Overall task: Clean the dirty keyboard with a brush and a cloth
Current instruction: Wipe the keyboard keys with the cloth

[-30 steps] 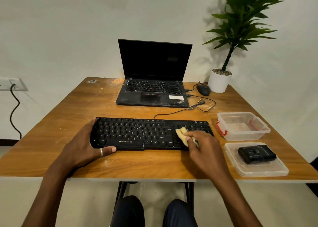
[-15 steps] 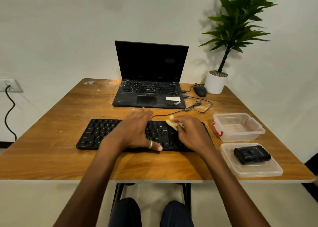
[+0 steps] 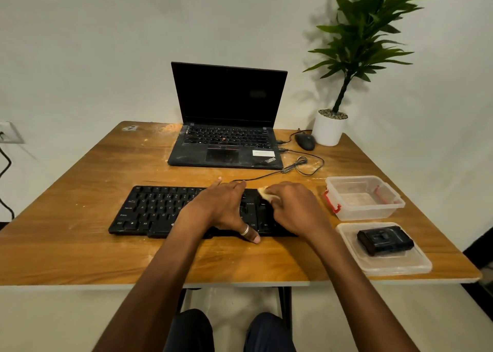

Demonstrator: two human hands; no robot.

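A black keyboard (image 3: 152, 210) lies across the front of the wooden table (image 3: 80, 253). My left hand (image 3: 224, 207) lies flat on the keyboard's middle, fingers spread, thumb with a ring reaching over the front edge. My right hand (image 3: 296, 207) is over the keyboard's right end, closed on a small pale yellow cloth (image 3: 265, 193) that pokes out near the back row of keys. The right part of the keyboard is hidden under both hands. No brush is in view.
An open black laptop (image 3: 226, 143) stands behind the keyboard, with a mouse (image 3: 305, 141) and looped cable (image 3: 301, 165) to its right. A potted plant (image 3: 330, 127) is at the back right. A clear tub (image 3: 365, 197) and a lid holding a black device (image 3: 385, 239) sit at the right.
My left hand has moved from the keyboard's left end to its middle. My right hand with the cloth has moved from the front keys toward the back row. The keyboard has shifted left.
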